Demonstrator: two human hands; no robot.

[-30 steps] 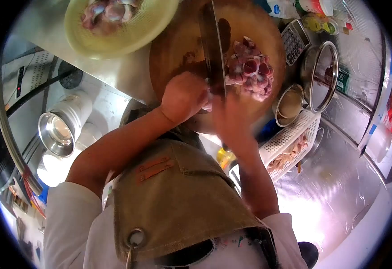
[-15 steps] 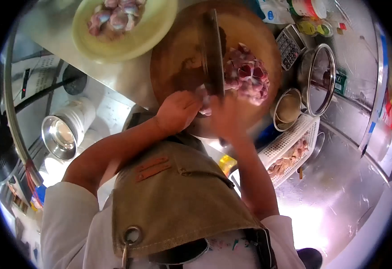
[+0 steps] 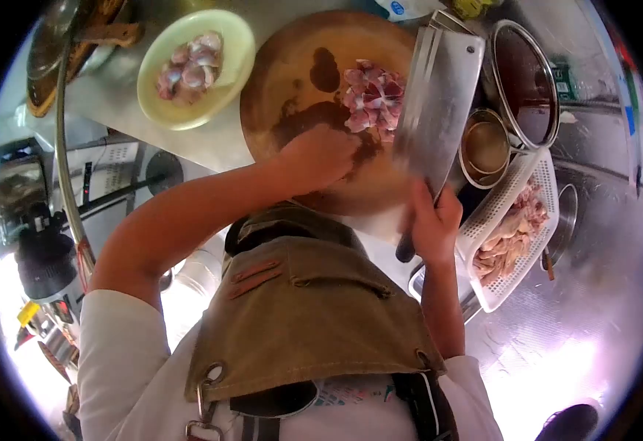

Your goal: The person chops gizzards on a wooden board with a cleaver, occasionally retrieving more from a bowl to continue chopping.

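Observation:
My right hand (image 3: 437, 224) grips the dark handle of a broad cleaver (image 3: 443, 106). Its blade is raised over the right side of a round wooden chopping board (image 3: 284, 66), broad face showing. On the board, my left hand (image 3: 323, 156) is closed, its fingers curled down beside a pile of cut red meat pieces (image 3: 374, 97). Whatever those fingers may hold is hidden. Wet dark patches mark the wood around the hand. A pale yellow-green bowl (image 3: 242, 62) left of the board holds several uncut, gizzard-like pieces of meat (image 3: 191, 70).
Right of the board stand a metal pot (image 3: 553, 95) with dark red liquid and a smaller metal bowl (image 3: 468, 173). A white perforated basket (image 3: 494, 298) of pale meat sits nearer me. A wooden-handled tool (image 3: 112, 34) lies at the far left.
The cleaver has left the middle of the board and swung right, now tilted and raised. My left hand has moved to the meat pile. The view has shifted.

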